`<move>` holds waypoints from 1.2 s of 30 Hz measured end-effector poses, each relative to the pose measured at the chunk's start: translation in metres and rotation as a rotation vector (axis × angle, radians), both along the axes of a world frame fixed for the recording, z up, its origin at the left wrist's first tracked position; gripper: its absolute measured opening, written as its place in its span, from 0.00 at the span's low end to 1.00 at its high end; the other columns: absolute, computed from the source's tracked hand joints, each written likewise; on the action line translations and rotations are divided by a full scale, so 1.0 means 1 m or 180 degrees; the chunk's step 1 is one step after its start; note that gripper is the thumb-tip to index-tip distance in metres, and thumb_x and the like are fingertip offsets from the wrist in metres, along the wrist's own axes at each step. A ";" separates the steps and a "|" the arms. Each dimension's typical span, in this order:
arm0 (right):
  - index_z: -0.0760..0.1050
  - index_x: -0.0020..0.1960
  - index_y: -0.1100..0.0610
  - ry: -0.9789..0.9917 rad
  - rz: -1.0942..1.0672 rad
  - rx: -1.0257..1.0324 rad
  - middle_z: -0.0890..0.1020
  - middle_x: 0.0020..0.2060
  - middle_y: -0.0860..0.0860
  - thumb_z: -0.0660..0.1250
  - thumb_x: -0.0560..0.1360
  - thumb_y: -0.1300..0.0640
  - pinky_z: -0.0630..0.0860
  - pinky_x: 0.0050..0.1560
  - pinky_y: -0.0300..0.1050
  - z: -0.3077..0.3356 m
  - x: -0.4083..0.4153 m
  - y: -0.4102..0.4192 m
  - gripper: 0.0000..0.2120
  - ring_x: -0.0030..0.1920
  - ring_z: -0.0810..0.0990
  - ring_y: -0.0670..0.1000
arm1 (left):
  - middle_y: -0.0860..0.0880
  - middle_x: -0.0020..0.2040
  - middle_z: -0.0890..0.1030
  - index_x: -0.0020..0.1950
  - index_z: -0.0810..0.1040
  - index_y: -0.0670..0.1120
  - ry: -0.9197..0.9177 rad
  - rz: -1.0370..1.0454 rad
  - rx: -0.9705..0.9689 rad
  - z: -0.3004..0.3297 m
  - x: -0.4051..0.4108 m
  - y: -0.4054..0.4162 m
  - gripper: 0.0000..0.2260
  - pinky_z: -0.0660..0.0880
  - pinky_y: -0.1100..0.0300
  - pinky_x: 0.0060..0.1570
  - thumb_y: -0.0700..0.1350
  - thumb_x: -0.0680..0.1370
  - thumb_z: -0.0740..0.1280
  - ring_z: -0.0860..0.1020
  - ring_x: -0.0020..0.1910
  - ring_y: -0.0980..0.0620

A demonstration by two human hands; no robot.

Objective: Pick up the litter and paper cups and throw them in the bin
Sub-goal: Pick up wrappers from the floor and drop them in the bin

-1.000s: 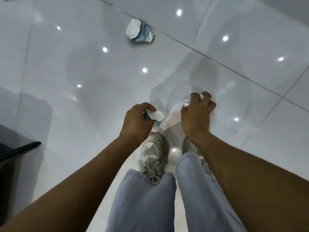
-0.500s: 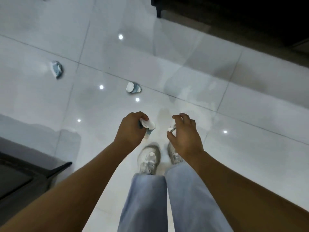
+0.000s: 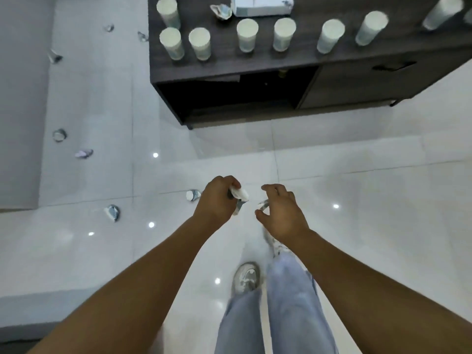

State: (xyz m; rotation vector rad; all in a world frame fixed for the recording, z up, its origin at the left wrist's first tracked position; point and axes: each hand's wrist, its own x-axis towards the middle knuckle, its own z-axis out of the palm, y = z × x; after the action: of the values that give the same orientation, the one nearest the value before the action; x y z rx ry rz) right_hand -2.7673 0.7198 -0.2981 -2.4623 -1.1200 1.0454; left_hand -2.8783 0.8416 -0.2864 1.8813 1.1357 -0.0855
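Note:
My left hand grips a crushed white paper cup at waist height over the floor. My right hand is just to its right, fingers curled around a small crumpled piece of litter. Several crushed cups lie on the glossy white floor to the left, among them one, another close to my left hand, and a third farther off. Several upright paper cups stand on the dark cabinet top. No bin is in view.
The dark cabinet has an open shelf and a closed door at the right. A white box and a crumpled cup sit at its back. My legs and a shoe are below. A grey wall lies at the left.
The view has risen from the floor, and the cabinet with its cups has come into sight. Both hands still hold their litter and sit farther from the floor.

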 end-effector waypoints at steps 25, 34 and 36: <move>0.62 0.73 0.53 -0.0429 -0.3083 0.0238 0.67 0.67 0.53 0.65 0.76 0.53 0.74 0.57 0.50 0.145 0.093 -0.469 0.27 0.64 0.67 0.57 | 0.51 0.48 0.76 0.51 0.78 0.46 -0.0267 -0.2780 0.0100 0.140 0.238 -0.408 0.08 0.70 0.63 0.45 0.38 0.75 0.64 0.75 0.46 0.53; 0.62 0.73 0.52 -0.0572 -0.3753 0.0151 0.67 0.67 0.51 0.64 0.76 0.54 0.74 0.56 0.49 0.167 0.143 -0.689 0.27 0.64 0.67 0.55 | 0.52 0.47 0.76 0.51 0.78 0.46 -0.0427 -0.3429 0.0054 0.160 0.317 -0.639 0.07 0.70 0.65 0.44 0.38 0.74 0.67 0.75 0.45 0.55; 0.62 0.73 0.53 -0.0604 -0.3865 0.0118 0.67 0.68 0.51 0.64 0.76 0.54 0.74 0.57 0.49 0.168 0.155 -0.724 0.27 0.64 0.67 0.55 | 0.52 0.48 0.76 0.51 0.78 0.45 -0.0452 -0.3571 0.0059 0.164 0.334 -0.678 0.07 0.70 0.64 0.44 0.38 0.74 0.67 0.75 0.46 0.54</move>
State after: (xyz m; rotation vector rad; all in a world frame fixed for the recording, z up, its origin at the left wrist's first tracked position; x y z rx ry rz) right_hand -2.6123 -0.0037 -0.1299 -2.5080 0.4013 0.3800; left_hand -2.5446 0.1640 -0.1226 2.2743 -0.1191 -0.5473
